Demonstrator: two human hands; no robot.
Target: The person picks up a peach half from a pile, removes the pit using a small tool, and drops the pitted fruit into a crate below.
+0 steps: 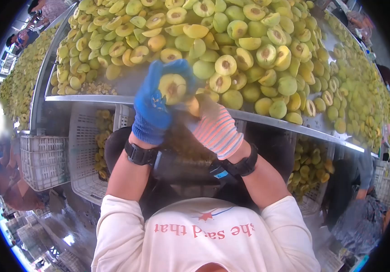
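Observation:
My left hand [158,97], in a blue knitted glove with a coated palm, is closed around a yellow-green stone fruit half [172,88]. Its cut face, with a brown centre, is turned up toward me. Close beside it on the right, my right hand [213,124] wears a pink-and-grey striped glove. Its fingers are curled and smeared by motion near the fruit, and what they grip cannot be made out. Both hands are over the near edge of a metal table [127,81] heaped with similar fruit halves [226,65].
Small pale bits [99,88] lie near the table's metal rim [90,98]. Below stand a white crate [84,154] at left and fruit halves [308,165] in another crate at right. A stacked crate [44,161] is farther left. Other people sit at both sides.

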